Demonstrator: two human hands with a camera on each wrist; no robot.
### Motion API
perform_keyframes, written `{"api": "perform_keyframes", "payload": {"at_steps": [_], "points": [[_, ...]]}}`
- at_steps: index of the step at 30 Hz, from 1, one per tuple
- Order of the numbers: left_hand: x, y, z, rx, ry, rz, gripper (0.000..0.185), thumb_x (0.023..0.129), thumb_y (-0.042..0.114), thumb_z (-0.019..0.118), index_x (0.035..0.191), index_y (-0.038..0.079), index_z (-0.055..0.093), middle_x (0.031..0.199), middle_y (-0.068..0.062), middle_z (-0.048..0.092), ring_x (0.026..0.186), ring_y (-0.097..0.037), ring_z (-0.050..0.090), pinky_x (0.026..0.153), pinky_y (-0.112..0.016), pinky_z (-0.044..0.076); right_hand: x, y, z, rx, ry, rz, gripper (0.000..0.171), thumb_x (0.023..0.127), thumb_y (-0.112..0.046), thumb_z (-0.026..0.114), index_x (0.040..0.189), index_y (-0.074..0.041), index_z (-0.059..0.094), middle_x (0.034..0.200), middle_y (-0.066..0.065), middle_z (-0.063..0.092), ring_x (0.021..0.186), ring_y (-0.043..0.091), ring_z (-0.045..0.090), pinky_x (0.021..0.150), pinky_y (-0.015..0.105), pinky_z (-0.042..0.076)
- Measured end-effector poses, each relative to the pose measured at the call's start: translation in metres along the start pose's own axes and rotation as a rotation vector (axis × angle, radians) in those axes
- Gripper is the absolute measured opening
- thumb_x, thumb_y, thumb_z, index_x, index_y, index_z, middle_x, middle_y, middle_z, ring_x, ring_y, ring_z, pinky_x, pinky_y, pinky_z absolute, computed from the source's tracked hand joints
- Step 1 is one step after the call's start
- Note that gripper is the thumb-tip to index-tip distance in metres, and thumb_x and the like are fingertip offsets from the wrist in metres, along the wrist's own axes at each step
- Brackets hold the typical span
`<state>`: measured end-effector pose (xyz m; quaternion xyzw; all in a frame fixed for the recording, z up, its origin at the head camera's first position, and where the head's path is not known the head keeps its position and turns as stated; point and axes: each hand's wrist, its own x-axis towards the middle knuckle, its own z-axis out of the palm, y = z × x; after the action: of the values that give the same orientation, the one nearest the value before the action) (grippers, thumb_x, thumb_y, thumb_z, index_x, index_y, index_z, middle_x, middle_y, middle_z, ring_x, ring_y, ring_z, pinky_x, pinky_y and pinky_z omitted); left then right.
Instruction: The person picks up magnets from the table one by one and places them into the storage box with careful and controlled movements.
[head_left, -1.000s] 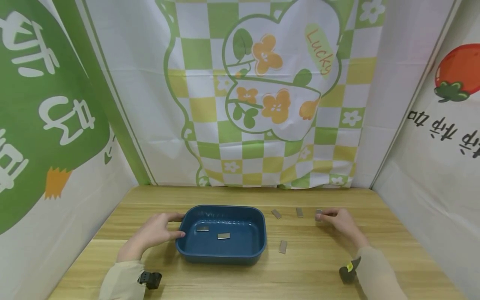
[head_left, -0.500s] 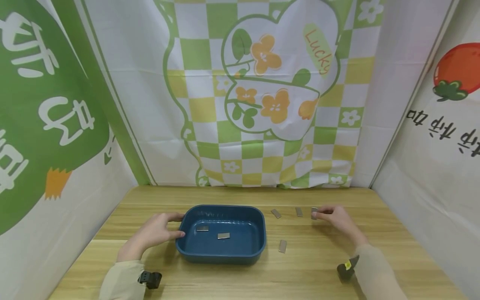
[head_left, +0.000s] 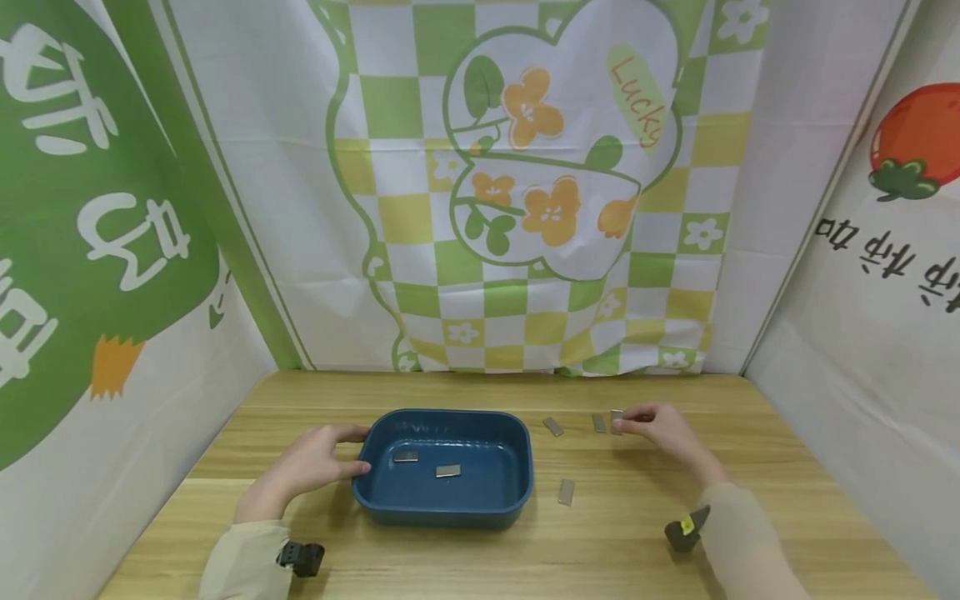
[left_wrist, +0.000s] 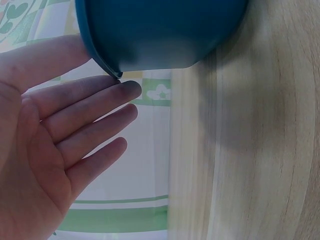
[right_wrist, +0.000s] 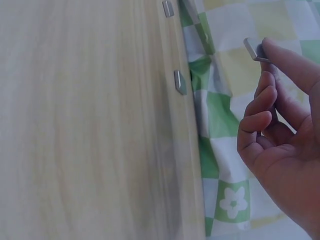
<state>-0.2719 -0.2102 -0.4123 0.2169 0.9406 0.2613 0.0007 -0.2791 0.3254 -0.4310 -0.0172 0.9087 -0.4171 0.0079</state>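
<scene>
Two plates (head_left: pixel 406 456) lie in the tray (head_left: pixel 525 479), three on the table (head_left: pixel 787 500); the right hand (head_left: pixel 660 429) pinches another plate (head_left: pixel 617 421), the flat left hand (head_left: pixel 311 462) steadies the tray.

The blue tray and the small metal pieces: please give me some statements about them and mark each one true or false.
1. Two metal pieces lie inside the blue tray. True.
2. The right hand holds nothing. False: it pinches a metal piece between thumb and fingertip.
3. The left hand touches the tray's left side. True.
4. The tray stands on a red cloth. False: it stands on a wooden table.
5. Three more loose pieces lie on the table right of the tray. True.
</scene>
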Motion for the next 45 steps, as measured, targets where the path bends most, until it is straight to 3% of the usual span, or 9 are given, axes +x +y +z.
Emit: {"api": "perform_keyframes", "payload": {"at_steps": [11, 25, 30, 33, 39, 45], "points": [[0.0, 0.001, 0.0, 0.009, 0.008, 0.008, 0.053, 0.08, 0.029, 0.075, 0.125, 0.004, 0.06, 0.122, -0.015, 0.064, 0.116, -0.039, 0.056, 0.096, -0.057, 0.044, 0.005, -0.015, 0.009, -0.031, 0.001, -0.064, 0.045, 0.085, -0.041, 0.069, 0.109, -0.002, 0.067, 0.107, 0.012, 0.067, 0.099, 0.024, 0.062, 0.085, 0.041, 0.052], [0.001, -0.001, 0.001, 0.014, 0.011, 0.005, 0.053, 0.079, 0.028, 0.076, 0.124, 0.005, 0.061, 0.121, -0.015, 0.065, 0.116, -0.038, 0.057, 0.095, -0.058, 0.044, 0.011, -0.032, 0.022, 0.017, -0.027, -0.103, 0.039, 0.084, -0.037, 0.07, 0.103, -0.003, 0.07, 0.098, 0.007, 0.07, 0.089, 0.016, 0.063, 0.082, 0.037, 0.053], [0.001, -0.001, 0.0, 0.011, 0.009, 0.008, 0.053, 0.079, 0.028, 0.076, 0.125, 0.005, 0.061, 0.121, -0.014, 0.065, 0.116, -0.038, 0.057, 0.096, -0.057, 0.044, 0.014, -0.034, 0.026, 0.046, -0.041, -0.12, 0.039, 0.085, -0.034, 0.07, 0.104, 0.0, 0.069, 0.097, 0.009, 0.07, 0.086, 0.014, 0.063, 0.084, 0.043, 0.053], [0.001, -0.001, 0.0, 0.006, 0.008, 0.006, 0.053, 0.08, 0.028, 0.076, 0.125, 0.005, 0.061, 0.121, -0.015, 0.065, 0.116, -0.038, 0.057, 0.096, -0.057, 0.044, 0.015, -0.035, 0.029, 0.072, -0.043, -0.107, 0.038, 0.084, -0.034, 0.071, 0.103, -0.001, 0.069, 0.096, 0.008, 0.07, 0.086, 0.016, 0.063, 0.085, 0.046, 0.053], [0.001, -0.002, 0.001, 0.001, 0.009, 0.008, 0.053, 0.08, 0.029, 0.076, 0.125, 0.004, 0.061, 0.121, -0.015, 0.065, 0.116, -0.038, 0.057, 0.096, -0.057, 0.044, 0.018, -0.04, 0.034, 0.1, -0.068, -0.118, 0.038, 0.084, -0.031, 0.072, 0.104, 0.002, 0.069, 0.096, 0.011, 0.07, 0.091, 0.031, 0.065, 0.081, 0.048, 0.054], [0.001, -0.004, 0.001, 0.002, 0.009, 0.012, 0.054, 0.079, 0.031, 0.076, 0.125, 0.006, 0.061, 0.121, -0.014, 0.065, 0.116, -0.037, 0.057, 0.096, -0.057, 0.044, 0.02, -0.047, 0.039, 0.064, -0.076, -0.138, 0.035, 0.085, -0.031, 0.071, 0.101, 0.0, 0.07, 0.095, 0.009, 0.069, 0.087, 0.025, 0.064, 0.078, 0.045, 0.054]]}}
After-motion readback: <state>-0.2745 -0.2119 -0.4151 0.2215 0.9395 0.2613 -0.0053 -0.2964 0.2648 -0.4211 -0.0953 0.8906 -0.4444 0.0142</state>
